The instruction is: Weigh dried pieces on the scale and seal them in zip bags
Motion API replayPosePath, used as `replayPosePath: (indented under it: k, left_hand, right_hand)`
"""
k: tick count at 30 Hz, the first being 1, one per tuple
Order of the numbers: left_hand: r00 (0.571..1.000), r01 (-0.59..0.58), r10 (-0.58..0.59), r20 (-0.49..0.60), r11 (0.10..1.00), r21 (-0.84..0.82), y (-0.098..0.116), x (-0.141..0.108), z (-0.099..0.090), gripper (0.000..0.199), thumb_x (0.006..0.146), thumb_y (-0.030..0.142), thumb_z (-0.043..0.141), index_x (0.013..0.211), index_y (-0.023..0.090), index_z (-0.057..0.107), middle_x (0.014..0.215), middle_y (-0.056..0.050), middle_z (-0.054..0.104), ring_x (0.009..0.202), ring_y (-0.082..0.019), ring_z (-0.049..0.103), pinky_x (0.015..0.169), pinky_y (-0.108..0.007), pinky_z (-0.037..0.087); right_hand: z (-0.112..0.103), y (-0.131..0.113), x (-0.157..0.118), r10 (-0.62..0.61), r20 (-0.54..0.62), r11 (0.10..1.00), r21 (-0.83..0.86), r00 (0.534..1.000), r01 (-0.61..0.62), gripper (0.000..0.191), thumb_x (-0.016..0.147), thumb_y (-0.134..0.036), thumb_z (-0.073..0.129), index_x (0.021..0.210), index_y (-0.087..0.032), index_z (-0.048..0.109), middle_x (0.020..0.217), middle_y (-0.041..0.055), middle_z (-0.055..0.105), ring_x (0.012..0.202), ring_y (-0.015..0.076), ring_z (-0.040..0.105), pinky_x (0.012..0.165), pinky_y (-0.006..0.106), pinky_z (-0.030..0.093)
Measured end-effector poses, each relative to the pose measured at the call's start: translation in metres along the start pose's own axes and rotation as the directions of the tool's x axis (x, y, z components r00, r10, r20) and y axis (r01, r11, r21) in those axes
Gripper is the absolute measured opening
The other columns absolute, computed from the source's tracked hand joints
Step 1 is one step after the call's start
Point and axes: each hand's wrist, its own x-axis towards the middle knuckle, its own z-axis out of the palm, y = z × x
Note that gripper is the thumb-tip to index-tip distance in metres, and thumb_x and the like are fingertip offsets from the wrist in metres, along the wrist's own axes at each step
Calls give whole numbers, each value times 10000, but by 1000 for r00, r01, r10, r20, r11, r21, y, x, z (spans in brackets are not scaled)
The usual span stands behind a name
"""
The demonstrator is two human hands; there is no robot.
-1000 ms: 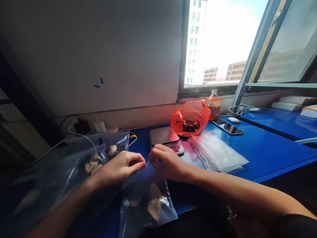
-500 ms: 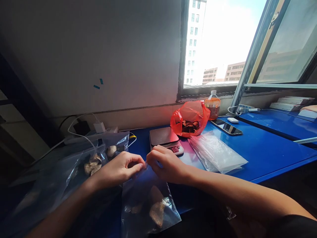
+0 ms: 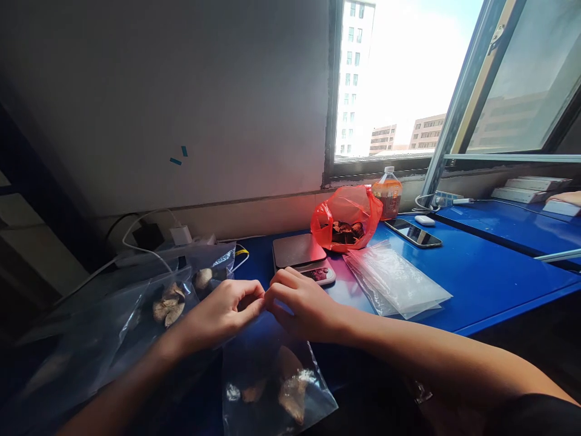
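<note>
a big blue table [image 3: 476, 272] holds a red bag [image 3: 347, 218], a flat gray scale [image 3: 302, 254] and a pile of clear bags [image 3: 394, 278]. at the near edge, the left hand [image 3: 218, 315] and right hand [image 3: 302, 306] both pinch the top of a small clear bag [image 3: 272, 375] with brown bits inside.

Blue table [image 3: 490, 266] beneath bright open window [image 3: 399, 79].
</note>
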Motion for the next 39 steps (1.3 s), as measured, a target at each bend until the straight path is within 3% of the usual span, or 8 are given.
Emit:
replayPosePath:
  k: [5,8,11,16,18,24,34,39]
  left_hand:
    - [978,22,-28,-208,999,-34,-8,1,2,236,903,406,429,983,198,507,785,-4,593,638,-154,558,607,-271,468]
    - [964,23,-32,-263,999,-36,-15,2,3,262,927,424,400,1060,207,464,808,-8,588,636,-156,575,621,-288,495]
    - [970,28,-23,-242,999,19,-16,1,3,279,940,419,385,1085,196,469,868,-32,607,680,-173,595,669,-315,500]
    - [997,-31,38,-63,994,103,-10,-1,4,253,951,361,377,979,193,563,956,-45,623,887,-212,595,827,-339,468]
    - [998,-52,56,-25,991,124,-10,-1,5,264,955,343,361,921,191,575,944,-43,617,887,-208,584,835,-334,459]
    - [997,-65,73,-40,982,179,-12,1,11,266,949,312,325,820,189,522,871,-49,580,788,-197,551,765,-328,454]
    - [998,-65,66,-2,989,134,-13,2,11,241,953,323,350,842,193,519,873,-34,568,796,-196,534,761,-324,424]
    - [998,-48,56,-30,975,218,-23,0,14,185,946,235,304,879,200,473,892,-29,539,821,-199,531,792,-353,416]
  right_hand:
    - [0,2,1,3,19,1000,-26,1000,-2,107,885,-107,485,834,-198,510,839,58,540,768,179,453,680,282,411]
    - [0,2,1,-2,18,999,-32,1000,2,121,896,-107,473,823,-197,509,828,51,541,759,168,453,679,269,405]
    - [2,2,0,-9,9,999,-41,1000,10,118,895,-107,476,829,-196,514,827,44,537,757,160,454,679,258,401]
    - [3,3,-1,-7,3,999,-50,1000,7,101,886,-112,479,839,-193,516,815,38,521,735,157,446,660,257,398]
    - [3,4,-1,-15,1,999,-43,1000,15,107,892,-111,467,838,-190,515,811,40,517,731,158,444,654,257,396]
    - [4,5,-2,-33,-14,999,-7,999,33,108,895,-103,470,842,-191,505,825,42,517,743,158,440,671,257,395]
    - [2,4,-2,-16,18,1000,10,1000,16,106,907,-121,458,837,-190,501,828,40,512,743,156,445,668,256,395]
    - [3,3,-2,-5,28,1000,12,1000,4,102,881,-97,476,837,-184,506,821,38,518,735,151,450,667,251,397]
